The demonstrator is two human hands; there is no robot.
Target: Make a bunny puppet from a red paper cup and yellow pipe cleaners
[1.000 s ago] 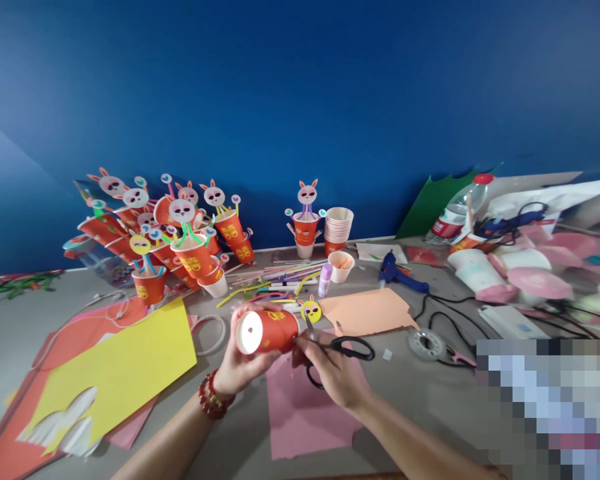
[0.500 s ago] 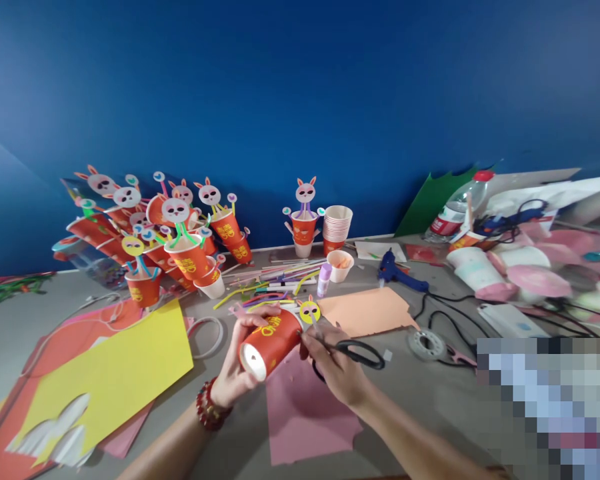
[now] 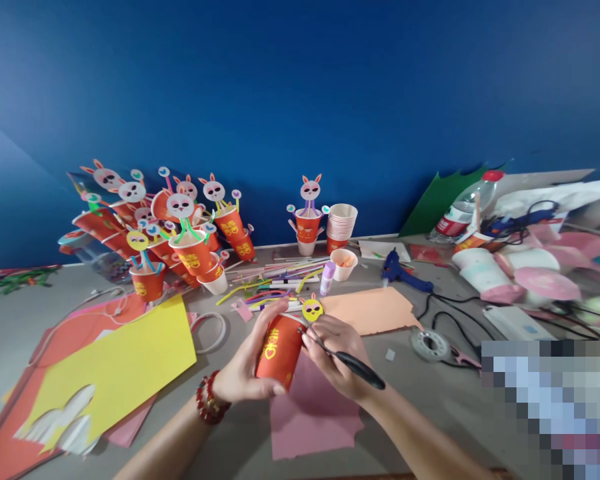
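My left hand (image 3: 250,363) wraps round a red paper cup (image 3: 281,350) with yellow print, tilted over the table. My right hand (image 3: 340,353) is closed on black-handled scissors (image 3: 357,369), whose blades point at the cup's rim. Its fingertips touch the right side of the cup near the rim. Just beyond the rim shows a yellow rabbit face (image 3: 313,309) with dark eyes; whether it is joined to the cup I cannot tell. Pink paper (image 3: 313,420) lies beneath both hands.
Decorated rabbit cups (image 3: 190,257) crowd the back left. Stacked cups (image 3: 341,227), a purple glue stick (image 3: 327,278) and a blue glue gun (image 3: 404,273) stand behind. Yellow paper (image 3: 130,360) lies left, orange paper (image 3: 370,311) right, a tape roll (image 3: 431,347) and bottle (image 3: 467,205) farther right.
The cup has been turned more upright, so its white base no longer shows. The scissors have swung, with their handles now pointing down to the right. The view has shifted slightly.
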